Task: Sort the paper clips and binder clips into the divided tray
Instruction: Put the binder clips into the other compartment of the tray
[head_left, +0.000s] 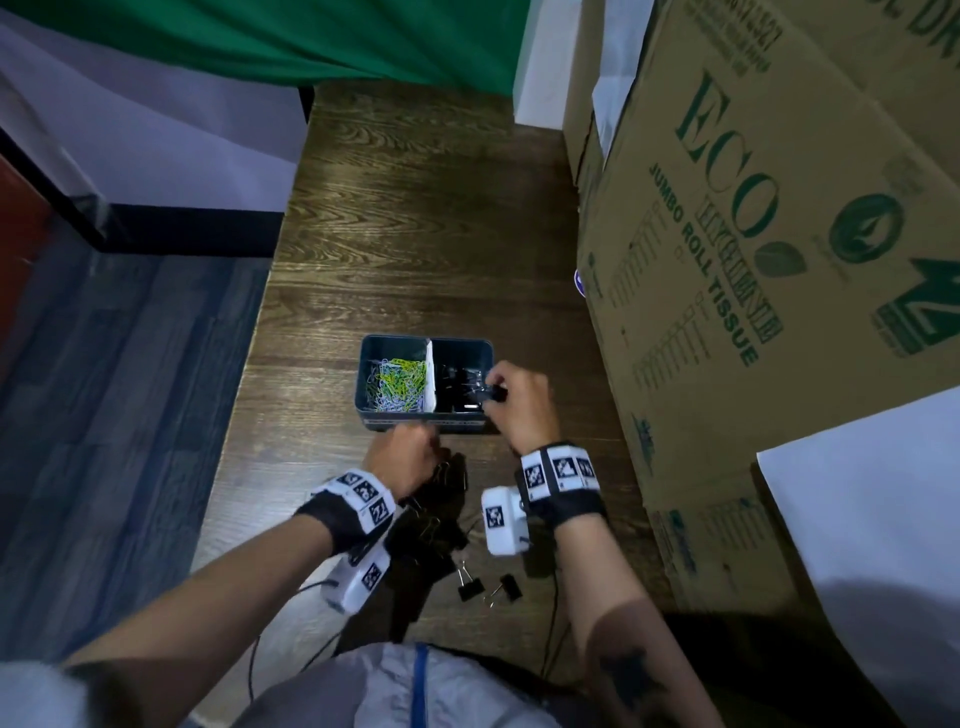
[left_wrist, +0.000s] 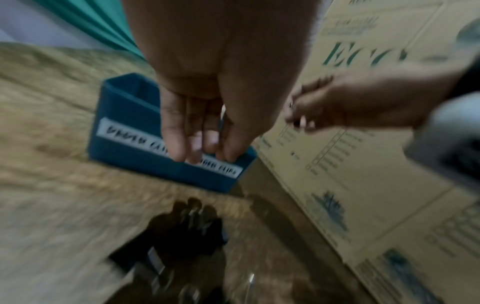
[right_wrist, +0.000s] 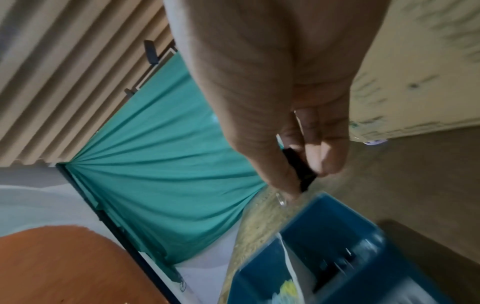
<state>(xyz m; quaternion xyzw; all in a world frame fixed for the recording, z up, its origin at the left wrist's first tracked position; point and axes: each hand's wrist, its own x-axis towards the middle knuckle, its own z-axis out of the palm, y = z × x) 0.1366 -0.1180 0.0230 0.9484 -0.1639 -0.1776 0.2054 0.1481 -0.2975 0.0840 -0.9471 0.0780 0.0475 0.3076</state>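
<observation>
One binder clip (head_left: 492, 393) is pinched by the right hand (head_left: 519, 402) at the tray (head_left: 375, 422) rim; mis-release risks a spill. Left hand (head_left: 408, 454) grip: undetermined.

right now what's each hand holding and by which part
Right hand pinches a black binder clip by its body, thumb against fingers. Left hand: cannot tell.
</observation>
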